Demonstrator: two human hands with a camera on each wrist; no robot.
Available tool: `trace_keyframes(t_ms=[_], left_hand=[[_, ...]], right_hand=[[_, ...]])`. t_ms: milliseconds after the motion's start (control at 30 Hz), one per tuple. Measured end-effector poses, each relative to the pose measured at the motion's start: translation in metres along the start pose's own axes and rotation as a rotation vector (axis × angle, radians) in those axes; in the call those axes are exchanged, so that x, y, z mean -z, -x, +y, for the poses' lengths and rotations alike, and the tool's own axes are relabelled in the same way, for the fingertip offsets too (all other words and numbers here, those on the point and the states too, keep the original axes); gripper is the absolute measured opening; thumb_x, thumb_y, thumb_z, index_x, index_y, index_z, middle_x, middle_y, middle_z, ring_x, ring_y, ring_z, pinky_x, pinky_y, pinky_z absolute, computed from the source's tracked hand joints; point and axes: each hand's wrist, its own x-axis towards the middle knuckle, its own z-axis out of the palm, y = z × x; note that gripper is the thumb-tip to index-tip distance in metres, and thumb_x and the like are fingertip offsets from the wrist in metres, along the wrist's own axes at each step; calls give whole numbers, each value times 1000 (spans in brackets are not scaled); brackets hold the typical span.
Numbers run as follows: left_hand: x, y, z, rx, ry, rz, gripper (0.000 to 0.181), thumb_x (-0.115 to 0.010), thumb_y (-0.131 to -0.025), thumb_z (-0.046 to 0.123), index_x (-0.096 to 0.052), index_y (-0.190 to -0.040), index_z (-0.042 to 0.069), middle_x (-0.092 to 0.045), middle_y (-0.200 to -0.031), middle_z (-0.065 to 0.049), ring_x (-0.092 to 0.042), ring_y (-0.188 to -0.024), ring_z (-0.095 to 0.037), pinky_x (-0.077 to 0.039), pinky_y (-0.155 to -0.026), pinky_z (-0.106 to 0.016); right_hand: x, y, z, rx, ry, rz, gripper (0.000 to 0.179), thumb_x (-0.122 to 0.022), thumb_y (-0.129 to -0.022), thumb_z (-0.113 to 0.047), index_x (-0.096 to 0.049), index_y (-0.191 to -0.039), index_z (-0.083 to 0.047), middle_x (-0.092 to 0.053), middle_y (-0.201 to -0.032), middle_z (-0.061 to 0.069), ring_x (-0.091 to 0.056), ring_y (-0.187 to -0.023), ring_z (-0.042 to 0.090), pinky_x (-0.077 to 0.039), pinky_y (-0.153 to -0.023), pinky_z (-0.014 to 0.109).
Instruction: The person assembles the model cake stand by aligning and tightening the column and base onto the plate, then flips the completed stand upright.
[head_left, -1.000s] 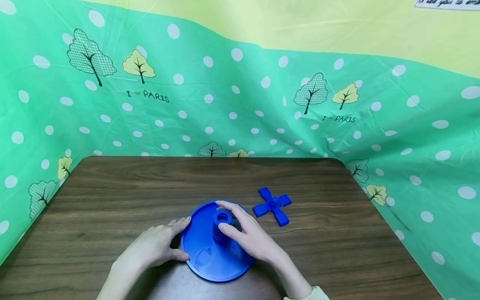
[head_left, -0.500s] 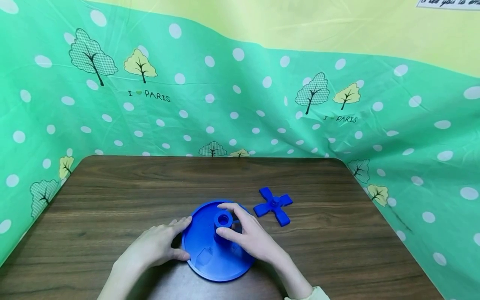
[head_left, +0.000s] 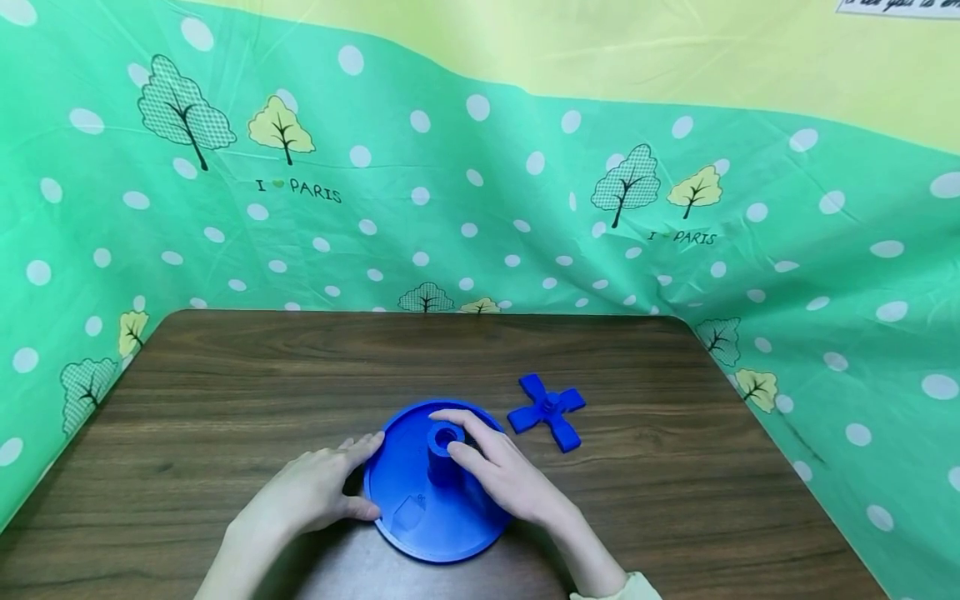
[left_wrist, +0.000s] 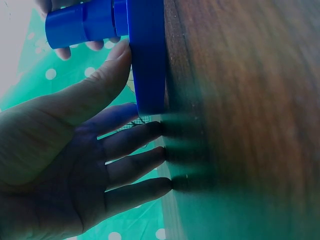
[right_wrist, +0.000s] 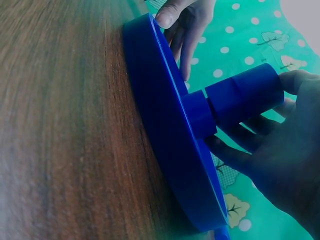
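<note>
A round blue disc (head_left: 420, 533) with a raised rim lies on the table, a short collar (right_wrist: 198, 114) standing at its middle. On that collar sits a hollow blue tube (right_wrist: 245, 95), with a narrow gap between the two in the right wrist view. My right hand (head_left: 513, 479) holds the tube near its top, thumb on the near right side and index finger reaching round the far side. My left hand (head_left: 307, 492) rests at the disc's left rim, thumb and index finger touching the edge. Its other fingers (left_wrist: 135, 167) extend straight, tips at the table.
A blue four-armed cross piece (head_left: 550, 408) with a small central peg lies on the table, just beyond the disc to the right. The brown wooden table (head_left: 262, 375) ends at a green dotted cloth (head_left: 480, 208) hanging behind and at both sides.
My right thumb first slides left across the front of the tube, then back toward its right side, the index finger shifting over the far side. My left hand and the disc stay put.
</note>
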Motion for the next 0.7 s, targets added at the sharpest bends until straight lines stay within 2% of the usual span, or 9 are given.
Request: trace_keyframes(t_ms=[200,333,400,500,600,700], left_hand=[[0,-1,0,6,2,-4,95,-87,-75,52,-49,-154,15,-53,-154,-22,-52,-140,-47,-41,-110,-71],[0,-1,0,2,4,-5,95,-87,-75,52,-49,-154,14,-53,-153,-22,-52,-140,-46,-42,-110,-70],[-1,-1,0,3,5,-4,95,-87,-75,52,-49,-154,15,-53,-153,-22,-52,-140,-47,-42,-110,-71],[-1,-1,0,8,3,-6,95,-87,-74,52,-49,-154,15,-53,-153,-23,-52,-140,-47,-42,-110,-71],[-1,-1,0,6,2,-3,96,-87,-74,52,-49,-154,15,-53,-153,-22,-52,-140,-47,-42,-110,-71],[0,-1,0,2,2,2,96,-88,-74,52,-50,-154,15,-53,-153,-22,-52,-140,-46,-42,-110,-71]], right_hand=[[1,1,-1,-28,22,35,43,-56,-104,-46,-49,-144,-32,-58,-145,-2,-60,-128,22,-52,-104,49],[1,2,-1,-25,27,22,50,-57,-104,-47,-44,-151,-36,-53,-154,-1,-54,-139,25,-47,-112,56],[1,2,-1,-13,27,7,49,-54,-105,-45,-42,-153,-42,-48,-158,-6,-48,-146,23,-41,-118,58],[1,2,0,9,24,-11,46,-50,-108,-41,-42,-153,-43,-45,-159,-12,-43,-151,19,-36,-122,58],[1,1,1,2,20,-6,42,-51,-107,-41,-46,-149,-43,-48,-156,-14,-46,-148,19,-40,-119,56],[0,0,2,-13,19,13,42,-56,-105,-45,-49,-145,-38,-54,-151,-10,-54,-139,21,-47,-113,53]])
